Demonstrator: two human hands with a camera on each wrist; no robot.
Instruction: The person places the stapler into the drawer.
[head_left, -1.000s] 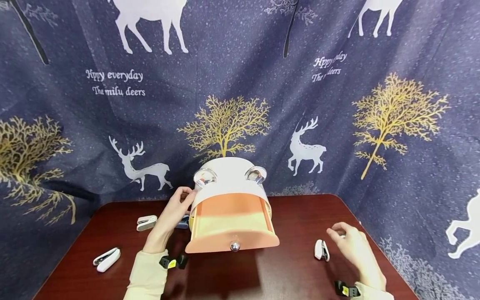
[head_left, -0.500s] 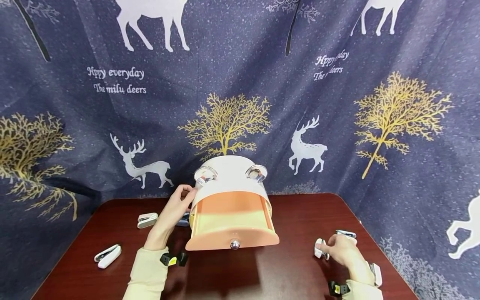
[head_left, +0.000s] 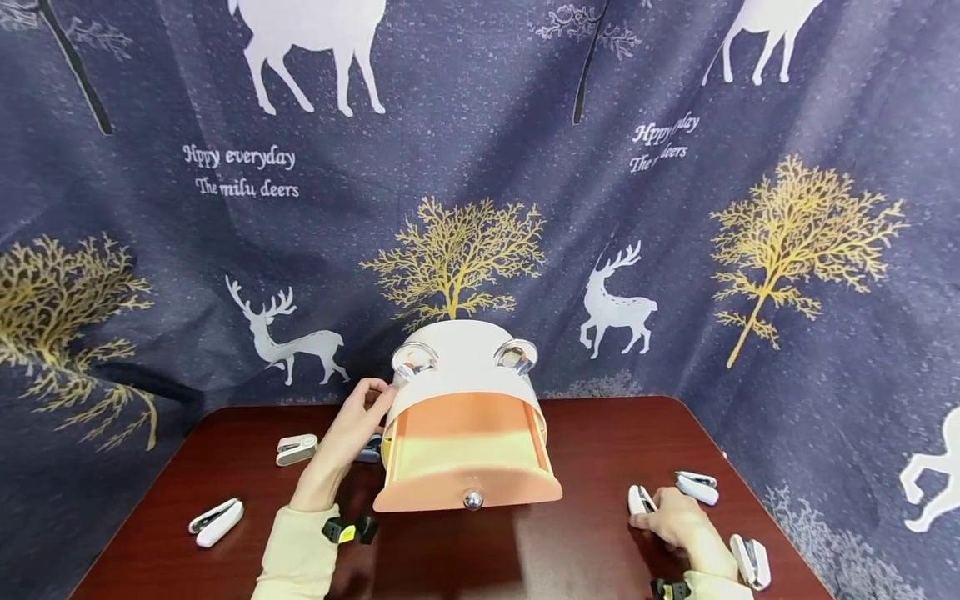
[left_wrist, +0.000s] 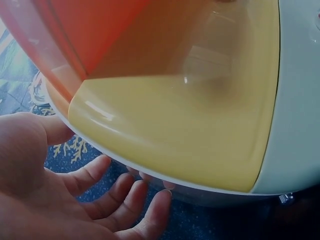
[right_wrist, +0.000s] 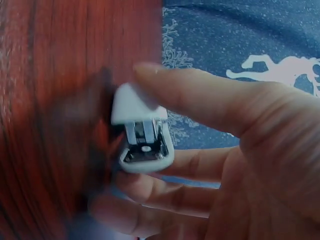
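Note:
A white box with two round silver eye-like parts stands at the back middle of the table. Its orange drawer with a silver knob is pulled out, and no contents show inside. My left hand rests its fingertips against the box's left side; in the left wrist view the loosely bent fingers lie along the wall's edge. At right, my right hand pinches a small white stapler, thumb on top and fingers underneath. The stapler's mouth faces the right wrist camera.
A pale blue stapler and another white stapler lie to the right of my right hand. On the left are two more white staplers, one near and one farther back. A blue stapler is partly hidden behind the left hand.
My right hand has moved left and down onto the white stapler and taken hold of it, uncovering the staplers on its right. The left hand stays at the box.

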